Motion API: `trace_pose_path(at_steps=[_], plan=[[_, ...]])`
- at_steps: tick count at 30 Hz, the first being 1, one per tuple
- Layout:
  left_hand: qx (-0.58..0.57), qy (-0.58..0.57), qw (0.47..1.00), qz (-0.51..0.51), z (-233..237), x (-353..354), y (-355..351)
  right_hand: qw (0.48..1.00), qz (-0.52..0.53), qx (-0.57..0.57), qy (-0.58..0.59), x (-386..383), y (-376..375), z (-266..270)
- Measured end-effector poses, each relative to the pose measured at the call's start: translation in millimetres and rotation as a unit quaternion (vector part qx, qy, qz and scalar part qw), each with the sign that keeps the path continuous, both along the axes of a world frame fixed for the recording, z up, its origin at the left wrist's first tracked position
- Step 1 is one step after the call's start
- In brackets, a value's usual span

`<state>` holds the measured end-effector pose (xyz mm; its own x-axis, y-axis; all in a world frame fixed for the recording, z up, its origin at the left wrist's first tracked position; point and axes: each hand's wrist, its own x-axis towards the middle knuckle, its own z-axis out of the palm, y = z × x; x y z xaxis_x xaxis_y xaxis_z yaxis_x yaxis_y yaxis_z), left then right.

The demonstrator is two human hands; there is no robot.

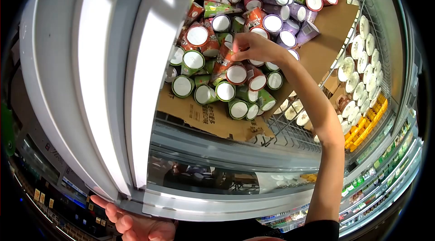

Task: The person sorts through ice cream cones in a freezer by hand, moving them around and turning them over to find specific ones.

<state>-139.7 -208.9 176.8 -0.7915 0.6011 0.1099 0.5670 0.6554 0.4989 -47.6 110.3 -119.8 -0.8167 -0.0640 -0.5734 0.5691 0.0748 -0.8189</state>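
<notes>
My right hand point(258, 48) reaches down into the freezer, its thumb and fingers pinched on a red wrapped ice cream cone point(223, 61). Around it lies a heap of cones with white lids: green ones point(193, 60) in front, red ones point(197, 35) to the left and purple ones point(287, 39) to the right. Low on the left, my left hand point(140, 226) is palm up with its fingers apart, fingertips near the lower corner of the freezer's grey and white lid frame point(138, 105).
A cardboard box point(192, 113) holds the cones. To its right a wire divider point(344, 50) separates off several round white-lidded cups point(358, 46) and a yellow basket point(367, 123). The freezer's front rim point(226, 204) runs below my right forearm. Stocked shelves point(385, 173) stand beyond on the right.
</notes>
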Motion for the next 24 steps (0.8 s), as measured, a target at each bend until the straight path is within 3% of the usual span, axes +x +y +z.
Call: trace_pose_path(at_steps=[4,8,9,11,14,22,24], plan=[[-0.003,-0.010,1.000,0.010,1,1,0,0.995,-0.092,-0.024,-0.023,11,-12,-17],[0.005,-0.019,1.000,0.023,1,2,-2,0.988,-0.134,0.073,-0.036,10,-31,3],[0.011,-0.022,0.999,0.031,1,4,-1,0.985,-0.129,0.087,-0.069,11,-33,1],[0.021,-0.018,0.999,0.032,-1,5,1,0.966,-0.053,0.248,0.049,9,-35,12],[0.016,-0.012,1.000,0.015,0,2,1,0.958,-0.108,0.264,0.040,-3,-43,5],[0.041,-0.025,0.997,0.060,-3,9,-1,0.959,-0.044,0.278,-0.013,-34,-59,21],[0.028,-0.024,0.999,0.035,0,5,-4,0.942,-0.049,0.330,0.025,-33,-60,17]])
